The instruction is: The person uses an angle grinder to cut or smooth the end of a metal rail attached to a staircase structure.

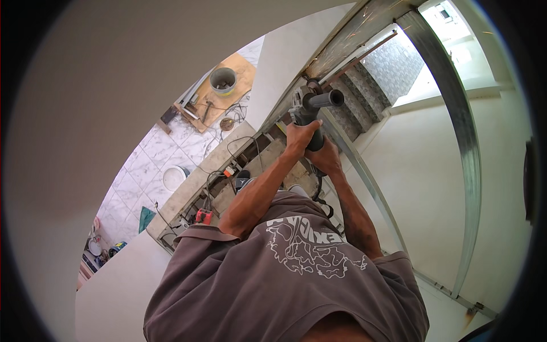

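Observation:
Both my hands are closed around an angle grinder (302, 114) held out in front of me. My left hand (301, 137) wraps its body from the left. Lower and to the right, my right hand (326, 156) grips the rear part. A black side handle (327, 98) sticks out to the right with no hand on it. The grinder's head is up against a metal frame member (329, 64), and orange sparks (364, 14) show along the metal beyond it. Whether the disc touches the metal is too small to tell.
Steel bars (464, 125) curve down on the right, beside a drop to grey steps (364, 91). On the left, a tiled floor holds a bucket (223, 81), a hammer (207, 109) and a white tub (175, 178). Cables and a red tool (203, 216) lie near my left elbow.

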{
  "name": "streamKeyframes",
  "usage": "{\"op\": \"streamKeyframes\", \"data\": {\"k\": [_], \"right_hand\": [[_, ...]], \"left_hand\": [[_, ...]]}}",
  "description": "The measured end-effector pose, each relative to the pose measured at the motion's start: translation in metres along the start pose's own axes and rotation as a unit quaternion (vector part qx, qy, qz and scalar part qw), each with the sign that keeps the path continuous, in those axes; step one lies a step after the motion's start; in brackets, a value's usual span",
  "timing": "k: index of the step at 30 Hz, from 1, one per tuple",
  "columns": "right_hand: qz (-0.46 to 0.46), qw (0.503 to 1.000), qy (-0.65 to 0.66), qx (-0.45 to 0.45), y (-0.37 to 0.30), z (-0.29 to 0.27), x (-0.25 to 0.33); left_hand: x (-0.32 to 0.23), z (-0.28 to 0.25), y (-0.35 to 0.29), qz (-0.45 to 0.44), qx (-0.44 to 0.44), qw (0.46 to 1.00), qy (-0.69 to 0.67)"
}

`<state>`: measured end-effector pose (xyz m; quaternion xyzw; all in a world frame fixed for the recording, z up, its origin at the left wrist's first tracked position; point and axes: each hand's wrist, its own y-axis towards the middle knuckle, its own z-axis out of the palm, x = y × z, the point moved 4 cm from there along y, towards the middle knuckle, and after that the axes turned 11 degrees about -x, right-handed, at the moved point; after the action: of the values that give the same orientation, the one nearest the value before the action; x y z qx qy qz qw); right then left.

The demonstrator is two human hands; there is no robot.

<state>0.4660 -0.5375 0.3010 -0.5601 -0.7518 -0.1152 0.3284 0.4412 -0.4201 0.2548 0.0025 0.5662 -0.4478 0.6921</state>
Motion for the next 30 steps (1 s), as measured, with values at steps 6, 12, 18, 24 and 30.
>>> {"op": "streamKeyframes", "data": {"k": [6,12,18,24,30], "right_hand": [[0.003,1.000,-0.015,0.009,0.012,0.005,-0.001],[-0.014,1.000,-0.007,0.001,0.010,0.010,-0.008],[-0.005,1.000,-0.023,-0.003,0.008,0.006,0.004],[-0.007,1.000,-0.028,-0.002,0.012,0.008,0.000],[-0.008,1.000,-0.020,-0.003,0.006,0.007,-0.002]], "left_hand": [[-0.006,0.000,0.006,0.015,-0.027,0.999,-0.020],[0.006,-0.003,0.010,-0.017,-0.027,0.999,-0.001],[0.004,-0.005,0.011,-0.013,-0.013,1.000,-0.001],[-0.012,-0.002,0.002,-0.013,-0.019,1.000,0.014],[-0.004,-0.003,0.001,-0.025,0.004,1.000,-0.004]]}}
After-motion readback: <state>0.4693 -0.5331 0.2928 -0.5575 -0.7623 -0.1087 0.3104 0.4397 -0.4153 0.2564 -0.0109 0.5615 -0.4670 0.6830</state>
